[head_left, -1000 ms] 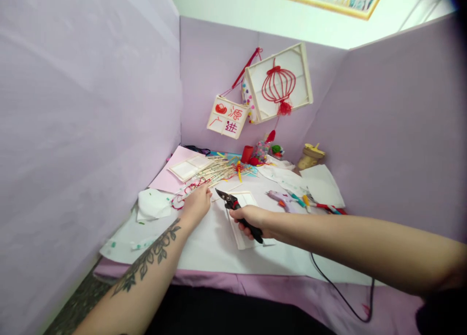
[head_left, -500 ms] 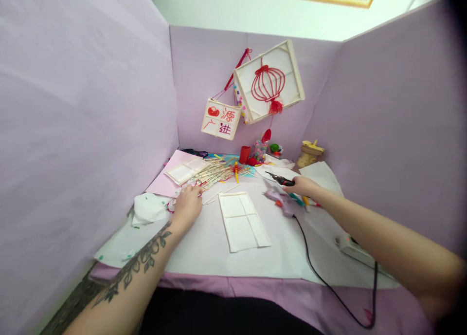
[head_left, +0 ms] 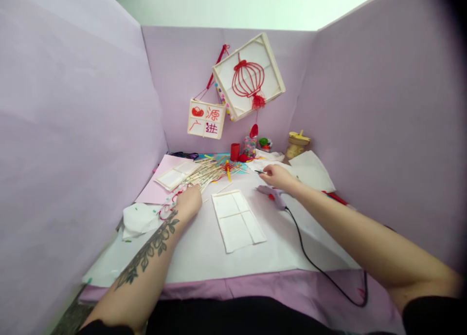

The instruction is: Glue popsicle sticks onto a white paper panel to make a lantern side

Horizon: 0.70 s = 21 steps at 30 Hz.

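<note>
My right hand (head_left: 279, 176) is closed round dark scissors (head_left: 259, 172); their tip points left and the handles are hidden in my fingers. Below that hand lies a lilac glue gun (head_left: 273, 195) with a black cord. My left hand (head_left: 189, 199) is at the near end of a bundle of thin sticks (head_left: 206, 172), its fingers curled; what they grip is hidden. Red cord (head_left: 168, 210) and clear plastic are beside it on the left. Between my forearms a white paper panel with a stick frame (head_left: 236, 221) lies flat on the white-covered table (head_left: 197, 262).
A smaller framed panel (head_left: 176, 175) rests on pink paper (head_left: 149, 188) at the left. At the back stand a red cup (head_left: 235, 152), a jar of coloured beads (head_left: 250, 146) and a yellowish pot (head_left: 298, 145). A lantern panel (head_left: 248, 77) hangs on the back wall. Crumpled white paper (head_left: 140, 219) lies left.
My right hand has moved left and a little farther back with the scissors, which now show only their tip. My left hand stays by the sticks, its fingers more curled. The view has turned slightly right.
</note>
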{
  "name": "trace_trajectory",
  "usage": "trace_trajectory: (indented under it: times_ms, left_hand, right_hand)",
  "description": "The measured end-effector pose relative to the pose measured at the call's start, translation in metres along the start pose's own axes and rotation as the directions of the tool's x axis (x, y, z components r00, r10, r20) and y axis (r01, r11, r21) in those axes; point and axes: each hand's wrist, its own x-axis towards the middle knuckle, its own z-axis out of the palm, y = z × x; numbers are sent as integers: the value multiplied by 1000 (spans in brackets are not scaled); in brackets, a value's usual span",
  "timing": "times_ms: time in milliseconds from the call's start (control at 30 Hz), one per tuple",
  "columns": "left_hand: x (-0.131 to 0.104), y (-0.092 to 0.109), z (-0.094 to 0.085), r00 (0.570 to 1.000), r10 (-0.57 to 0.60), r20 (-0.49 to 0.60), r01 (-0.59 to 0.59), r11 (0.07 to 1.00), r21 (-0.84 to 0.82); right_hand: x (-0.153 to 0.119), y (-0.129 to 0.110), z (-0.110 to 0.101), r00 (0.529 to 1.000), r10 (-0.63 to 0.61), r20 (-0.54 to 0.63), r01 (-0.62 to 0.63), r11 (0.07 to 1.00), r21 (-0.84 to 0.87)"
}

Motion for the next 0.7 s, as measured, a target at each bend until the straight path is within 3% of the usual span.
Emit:
trace_trajectory:
  times_ms: [33, 133, 200, 233, 333, 433, 467, 533, 600, 700]
  left_hand:
    - [-4, 10, -4, 998, -66, -18, 67, 997, 43]
    - [-21, 47, -13, 987, 156, 49, -154, 988, -32]
    - [-31, 66, -13, 946, 305, 108, -286, 944, -165]
    - [-34, 71, -12, 925, 362, 113, -331, 916, -226]
    - [-35, 66, -7, 922, 381, 67, -350, 895, -276]
    - [-33, 44, -5, 945, 315, 88, -295, 938, -182]
    - [-33, 37, -6, 948, 298, 115, -281, 948, -146]
    - [-36, 27, -6, 949, 273, 161, -260, 961, -96]
    - [-39, 23, -5, 946, 269, 182, -256, 962, -93]
    - [-41, 26, 2, 935, 308, 173, -284, 947, -152]
  right_hand:
    - [-13, -16, 2, 999, -7, 39, 0, 986, 164]
    - [-49, -61, 12, 976, -141, 164, 1, 762, 647]
    - [-63, -77, 17, 968, -208, 138, 34, 661, 750]
    - [-65, -80, 18, 975, -195, 111, 50, 672, 739]
    - [-58, -67, 15, 993, -39, 107, -26, 837, 547]
    - [-44, -37, 11, 951, 57, 305, -151, 943, 295]
    - [-42, -26, 11, 949, 78, 307, -141, 971, 191]
    - [-40, -6, 12, 976, 137, 168, -130, 990, -53]
    - [-42, 11, 15, 980, 197, 23, -186, 952, -242]
    - [-46, 29, 25, 964, 263, 26, -243, 921, -304]
